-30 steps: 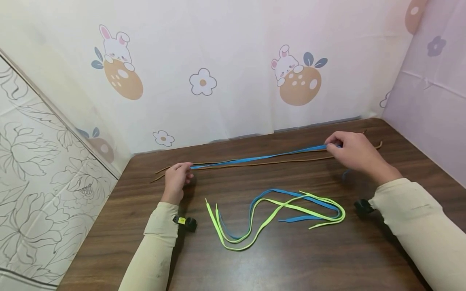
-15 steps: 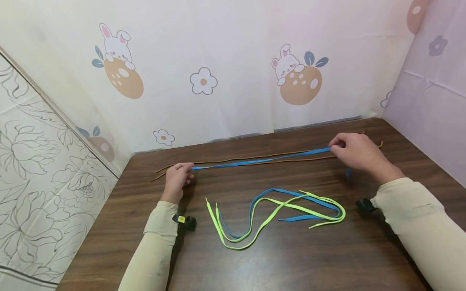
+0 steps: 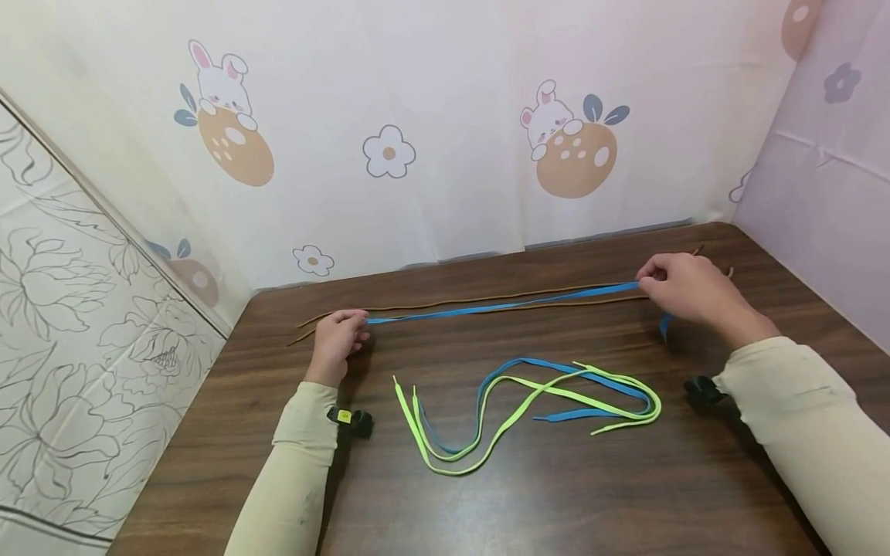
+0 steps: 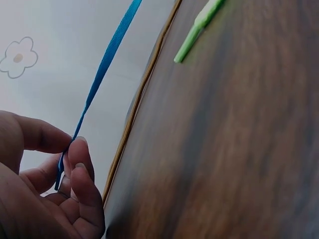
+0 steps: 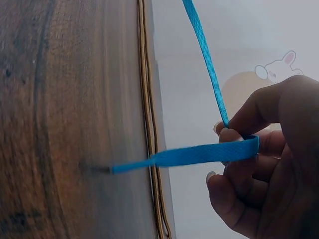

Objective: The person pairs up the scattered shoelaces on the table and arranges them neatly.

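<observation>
A flat blue shoelace (image 3: 501, 306) is stretched between my two hands, above the table. My left hand (image 3: 336, 342) pinches it near one end between thumb and fingers; in the left wrist view the lace's tip (image 4: 59, 180) pokes out below the pinch. My right hand (image 3: 688, 289) pinches it farther along, and in the right wrist view a loose tail (image 5: 199, 154) loops over the fingers and hangs down toward the wood. Behind and under the taut lace, two thin brown shoelaces (image 3: 445, 303) lie lengthwise on the table, partly hidden by my hands.
Nearer me on the dark wooden table (image 3: 528, 510), two neon yellow-green shoelaces (image 3: 511, 421) lie in loose curves, overlapping another blue shoelace (image 3: 572, 416). A wall covering (image 3: 459, 201) with rabbit prints borders the table's back edge.
My right hand has moved slightly right, drawing the blue shoelace out longer, and its hanging tail shows more clearly. The left hand and the laces on the table stay nearly in place.
</observation>
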The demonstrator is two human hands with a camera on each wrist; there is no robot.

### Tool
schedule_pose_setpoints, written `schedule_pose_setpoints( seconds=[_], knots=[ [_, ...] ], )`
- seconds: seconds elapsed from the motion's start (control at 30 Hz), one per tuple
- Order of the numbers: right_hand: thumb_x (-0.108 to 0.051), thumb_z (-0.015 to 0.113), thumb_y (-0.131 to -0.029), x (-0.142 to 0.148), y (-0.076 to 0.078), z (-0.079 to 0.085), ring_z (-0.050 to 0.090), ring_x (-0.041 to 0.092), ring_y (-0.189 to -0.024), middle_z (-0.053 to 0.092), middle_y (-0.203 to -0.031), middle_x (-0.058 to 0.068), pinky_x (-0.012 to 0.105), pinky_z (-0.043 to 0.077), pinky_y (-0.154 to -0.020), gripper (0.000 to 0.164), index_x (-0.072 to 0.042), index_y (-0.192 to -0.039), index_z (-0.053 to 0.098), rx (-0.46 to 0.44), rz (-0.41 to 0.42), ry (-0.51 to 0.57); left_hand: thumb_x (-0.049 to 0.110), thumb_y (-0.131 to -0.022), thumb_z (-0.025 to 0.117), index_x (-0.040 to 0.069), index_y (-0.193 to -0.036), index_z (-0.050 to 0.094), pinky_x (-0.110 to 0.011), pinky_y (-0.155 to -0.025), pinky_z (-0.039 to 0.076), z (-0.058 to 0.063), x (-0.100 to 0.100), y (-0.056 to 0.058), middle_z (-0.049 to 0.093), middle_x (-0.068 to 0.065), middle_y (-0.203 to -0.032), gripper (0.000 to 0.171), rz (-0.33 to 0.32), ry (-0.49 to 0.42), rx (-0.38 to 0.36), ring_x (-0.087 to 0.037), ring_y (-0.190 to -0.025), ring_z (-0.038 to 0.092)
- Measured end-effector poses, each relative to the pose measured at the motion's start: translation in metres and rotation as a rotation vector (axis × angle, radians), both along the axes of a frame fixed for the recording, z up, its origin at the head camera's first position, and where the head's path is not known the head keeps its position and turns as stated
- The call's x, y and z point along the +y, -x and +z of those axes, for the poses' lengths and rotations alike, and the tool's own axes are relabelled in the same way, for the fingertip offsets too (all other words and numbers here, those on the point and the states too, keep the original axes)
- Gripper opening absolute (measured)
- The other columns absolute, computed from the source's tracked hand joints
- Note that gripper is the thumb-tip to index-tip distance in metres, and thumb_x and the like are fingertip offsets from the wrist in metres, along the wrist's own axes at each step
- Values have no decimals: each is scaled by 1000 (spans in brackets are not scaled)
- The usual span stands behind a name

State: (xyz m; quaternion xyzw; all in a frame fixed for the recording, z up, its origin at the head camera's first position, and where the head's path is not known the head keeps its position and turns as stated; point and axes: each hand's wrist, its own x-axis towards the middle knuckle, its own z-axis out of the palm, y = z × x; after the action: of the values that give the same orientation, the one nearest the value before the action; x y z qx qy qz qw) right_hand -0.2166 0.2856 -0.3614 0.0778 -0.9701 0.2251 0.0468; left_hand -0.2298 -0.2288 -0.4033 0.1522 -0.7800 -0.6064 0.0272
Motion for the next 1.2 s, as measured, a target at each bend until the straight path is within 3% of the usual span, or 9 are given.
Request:
schedule_pose_setpoints(
  seconds=[0.17, 0.3, 0.37, 0.6, 0.97, 1.2],
  knots=[
    [-33, 45, -93, 4, 1, 1, 51, 28, -77, 60, -92, 11, 54, 37, -72, 32, -7, -102, 61, -22, -18, -1, 12, -87, 56, 1, -109, 65, -25, -55, 45, -1, -3, 1, 60, -10, -88, 26, 2, 17, -18, -11, -64, 58],
    [-32, 42, -92, 6, 0, 1, 47, 26, -71, 55, -83, 7, 48, 33, -65, 30, -9, -98, 60, -46, -42, -7, 12, -88, 56, 2, -110, 65, -26, -57, 46, -1, -4, 1, 60, -7, -81, 26, -7, 37, -31, -11, -64, 58],
    [-30, 41, -91, 8, 1, 1, 45, 25, -68, 52, -79, 7, 39, 31, -58, 28, -9, -96, 59, -52, -48, -16, 12, -88, 57, 2, -109, 65, -26, -57, 46, 0, -5, 0, 60, -6, -79, 26, -15, 47, -31, -12, -65, 58],
    [-29, 43, -91, 13, 2, 0, 45, 24, -67, 50, -76, 7, 34, 31, -51, 26, -8, -93, 58, -89, -62, -25, 13, -89, 56, 3, -109, 66, -26, -60, 47, 0, -8, -3, 62, -11, -91, 24, -61, 85, -44, -14, -71, 60],
    [-21, 40, -87, 21, 5, -3, 42, 22, -62, 45, -67, 5, 33, 30, -51, 22, -6, -84, 56, -126, -48, -48, 14, -91, 54, 4, -112, 65, -26, -60, 47, -2, -15, -2, 62, -13, -96, 26, -69, 110, -52, -15, -74, 61],
    [-23, 43, -89, 25, 6, -4, 47, 25, -68, 52, -76, 9, 37, 36, -54, 28, -1, -94, 60, -151, -44, -54, 14, -92, 54, 4, -110, 66, -27, -61, 48, -4, -18, -1, 61, -12, -95, 24, -64, 99, -56, -15, -74, 61]
  ],
)
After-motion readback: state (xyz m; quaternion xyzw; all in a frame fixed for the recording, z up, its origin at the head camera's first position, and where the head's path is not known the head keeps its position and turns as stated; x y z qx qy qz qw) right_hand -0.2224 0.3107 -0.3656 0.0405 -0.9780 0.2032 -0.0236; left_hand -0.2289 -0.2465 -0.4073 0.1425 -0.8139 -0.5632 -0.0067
